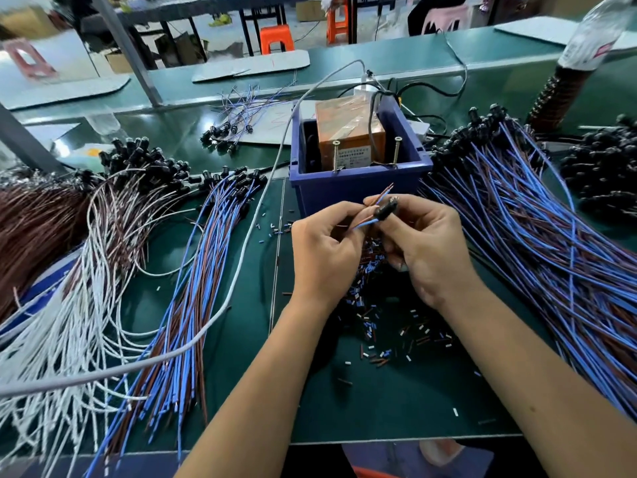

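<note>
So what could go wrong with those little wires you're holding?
1. The wires end in bare tips that poke up close to the fingers of the left hand and the right hand, so they might prick skin or fray.
2. The small black plug is only pinched by the right hand; it could slip into the pile of cut scraps below and get lost.

Factory assembly workshop, long green workbench (220, 319), heaped wire bundles (537, 236), plastic stools (275, 37) behind
</note>
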`<state>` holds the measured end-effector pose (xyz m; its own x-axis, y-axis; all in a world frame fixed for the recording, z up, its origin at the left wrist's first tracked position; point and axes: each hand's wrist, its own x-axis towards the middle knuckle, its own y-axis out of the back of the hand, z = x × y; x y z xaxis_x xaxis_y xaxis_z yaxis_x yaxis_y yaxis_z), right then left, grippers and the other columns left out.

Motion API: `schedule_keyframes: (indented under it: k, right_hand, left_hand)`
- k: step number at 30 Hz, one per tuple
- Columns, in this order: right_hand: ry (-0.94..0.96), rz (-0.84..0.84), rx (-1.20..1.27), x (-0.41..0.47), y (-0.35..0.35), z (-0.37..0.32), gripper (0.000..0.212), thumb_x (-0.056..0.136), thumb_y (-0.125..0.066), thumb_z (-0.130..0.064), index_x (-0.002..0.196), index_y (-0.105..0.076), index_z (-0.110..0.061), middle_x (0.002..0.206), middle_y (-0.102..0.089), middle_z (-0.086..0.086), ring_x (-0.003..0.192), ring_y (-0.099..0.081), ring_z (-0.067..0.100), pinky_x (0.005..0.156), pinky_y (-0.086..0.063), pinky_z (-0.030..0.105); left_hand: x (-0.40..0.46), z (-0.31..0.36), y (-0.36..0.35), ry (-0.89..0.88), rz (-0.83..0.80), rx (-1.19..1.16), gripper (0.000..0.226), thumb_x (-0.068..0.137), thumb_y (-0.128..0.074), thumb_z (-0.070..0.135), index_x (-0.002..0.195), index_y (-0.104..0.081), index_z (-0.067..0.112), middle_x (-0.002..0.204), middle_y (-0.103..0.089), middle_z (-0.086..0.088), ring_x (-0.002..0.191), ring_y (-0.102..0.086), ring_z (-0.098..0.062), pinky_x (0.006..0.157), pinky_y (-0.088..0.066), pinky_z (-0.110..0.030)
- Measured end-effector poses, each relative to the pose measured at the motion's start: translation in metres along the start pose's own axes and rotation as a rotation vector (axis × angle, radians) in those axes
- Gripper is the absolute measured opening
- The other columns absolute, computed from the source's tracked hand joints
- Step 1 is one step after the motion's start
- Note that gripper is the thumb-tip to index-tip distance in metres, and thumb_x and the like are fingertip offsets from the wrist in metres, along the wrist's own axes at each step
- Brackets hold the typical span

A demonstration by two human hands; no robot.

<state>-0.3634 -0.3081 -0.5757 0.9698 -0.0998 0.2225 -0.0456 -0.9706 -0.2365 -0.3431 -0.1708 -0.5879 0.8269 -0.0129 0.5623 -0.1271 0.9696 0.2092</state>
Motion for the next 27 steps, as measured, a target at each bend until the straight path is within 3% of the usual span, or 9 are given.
schedule_keyframes:
  k: [3,5,7,11,15,18,22,27]
  right_hand:
    - [-0.004,0.01,0.07,0.003,-0.003,0.0,0.008,0.093,-0.072,-0.011,0.095,-0.079,-0.01,0.053,-0.052,0.002,0.042,-0.039,0.008,0.036,-0.032,0.018]
    - [0.06,0.037,0.056,0.005,-0.001,-0.001,0.007,0.094,-0.072,-0.012,0.094,-0.078,-0.009,0.056,-0.058,0.001,0.041,-0.043,0.009,0.036,-0.033,0.019]
    - [0.147,0.083,0.014,0.008,0.003,-0.003,0.007,0.097,-0.071,-0.014,0.092,-0.075,-0.012,0.068,-0.068,0.001,0.041,-0.049,0.011,0.036,-0.036,0.019]
    - [0.297,0.135,-0.13,0.018,0.011,-0.012,0.012,0.106,-0.06,-0.017,0.096,-0.064,-0.013,0.098,-0.076,0.006,0.047,-0.06,0.019,0.037,-0.04,0.024]
    - [0.358,0.226,-0.273,0.031,0.011,-0.017,0.011,0.105,-0.061,-0.019,0.097,-0.065,-0.012,0.084,-0.077,0.005,0.044,-0.057,0.018,0.042,-0.043,0.026]
    - [0.369,0.323,-0.391,0.034,0.012,-0.013,0.01,0.101,-0.067,-0.02,0.106,-0.07,-0.011,0.076,-0.075,0.0,0.048,-0.059,0.013,0.052,-0.049,0.029]
    - [0.483,0.441,-0.57,0.027,0.009,-0.01,0.019,0.101,-0.064,-0.018,0.108,-0.077,-0.008,0.078,-0.075,-0.001,0.066,-0.07,0.007,0.066,-0.055,0.024]
    - [0.555,0.455,-0.7,0.022,0.003,-0.009,0.023,0.101,-0.062,-0.015,0.112,-0.08,-0.005,0.092,-0.08,0.007,0.082,-0.075,0.016,0.078,-0.06,0.029]
  left_hand:
    - [0.001,0.001,0.001,-0.009,-0.005,-0.028,0.01,0.097,-0.07,0.008,0.094,-0.079,0.007,0.074,-0.072,0.004,0.069,-0.065,-0.011,0.061,-0.054,-0.038]
    - [0.0,0.005,0.001,-0.065,0.044,0.001,0.012,0.097,-0.067,0.007,0.097,-0.08,0.006,0.081,-0.076,0.002,0.076,-0.07,-0.012,0.066,-0.056,-0.036]
    - [0.001,0.008,0.002,-0.144,0.159,0.084,0.014,0.097,-0.066,0.006,0.097,-0.079,0.005,0.086,-0.075,0.0,0.081,-0.07,-0.014,0.071,-0.056,-0.035]
    - [0.004,0.003,0.005,-0.158,0.381,0.105,0.014,0.1,-0.066,0.013,0.104,-0.078,0.006,0.077,-0.071,-0.002,0.072,-0.068,-0.02,0.065,-0.054,-0.039]
    - [0.007,0.0,0.004,-0.074,0.454,0.064,0.026,0.101,-0.065,0.023,0.125,-0.07,0.014,0.071,-0.068,0.004,0.064,-0.068,-0.019,0.061,-0.055,-0.038]
    - [0.011,-0.002,0.004,-0.061,0.464,0.058,0.027,0.101,-0.065,0.021,0.126,-0.071,0.011,0.073,-0.069,0.01,0.067,-0.07,-0.017,0.063,-0.057,-0.039]
    - [0.013,-0.005,0.001,-0.074,0.457,0.059,0.024,0.101,-0.064,0.018,0.122,-0.074,0.014,0.071,-0.069,0.006,0.063,-0.067,-0.02,0.059,-0.054,-0.04]
    - [0.012,-0.006,-0.001,-0.065,0.44,0.067,0.022,0.099,-0.063,0.014,0.116,-0.077,0.013,0.08,-0.072,0.002,0.064,-0.065,-0.027,0.058,-0.052,-0.047]
